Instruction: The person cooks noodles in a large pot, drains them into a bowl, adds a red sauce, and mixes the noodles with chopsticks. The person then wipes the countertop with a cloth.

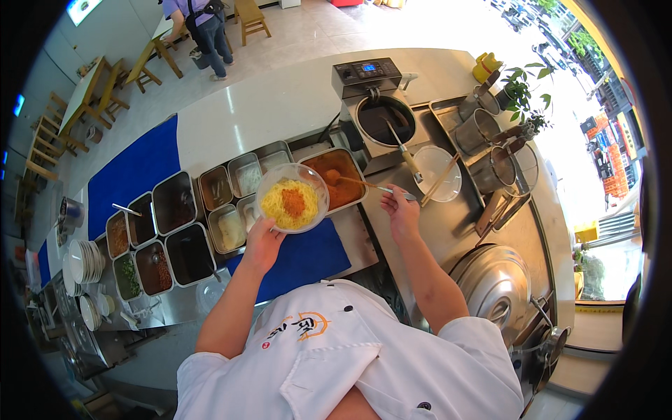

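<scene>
My left hand (264, 245) grips the rim of a clear plastic bowl (321, 181). Yellow noodles (273, 202) lie in it, topped in the middle by an orange-red sauce (295, 203). To the right, my right hand (401, 210) holds the handle of a ladle (367, 184). The ladle's head rests in a steel pan of orange-red sauce (344, 197), partly behind the bowl. Beyond my right hand, an empty clear bowl (446, 181) carries a pair of wooden chopsticks (440, 179).
Steel ingredient tubs (190, 254) stand at the left, beside stacked white plates (86, 262). A round cooker with dark liquid (386, 121) is at the back, strainer baskets (478, 131) and a large metal lid (493, 283) at the right. A person (202, 31) stands beyond the counter.
</scene>
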Available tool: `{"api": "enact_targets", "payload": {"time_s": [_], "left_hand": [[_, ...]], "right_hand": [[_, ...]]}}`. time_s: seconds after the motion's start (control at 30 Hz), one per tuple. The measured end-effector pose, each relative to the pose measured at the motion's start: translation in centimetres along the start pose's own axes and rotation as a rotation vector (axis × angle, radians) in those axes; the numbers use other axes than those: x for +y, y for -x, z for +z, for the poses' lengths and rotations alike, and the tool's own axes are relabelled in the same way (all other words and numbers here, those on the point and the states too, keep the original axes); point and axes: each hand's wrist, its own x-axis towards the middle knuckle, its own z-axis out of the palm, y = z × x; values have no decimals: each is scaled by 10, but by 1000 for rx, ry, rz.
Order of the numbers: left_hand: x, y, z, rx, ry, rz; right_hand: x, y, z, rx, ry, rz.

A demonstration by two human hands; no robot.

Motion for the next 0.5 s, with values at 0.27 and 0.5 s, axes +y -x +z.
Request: {"api": "enact_targets", "payload": {"time_s": [0.27, 0.5], "left_hand": [[0, -11, 16, 41, -38, 20], [2, -16, 25, 41, -53, -7]], "right_hand": [[-46, 21, 8, -11, 23, -70], [-81, 51, 29, -160, 77, -66]]}}
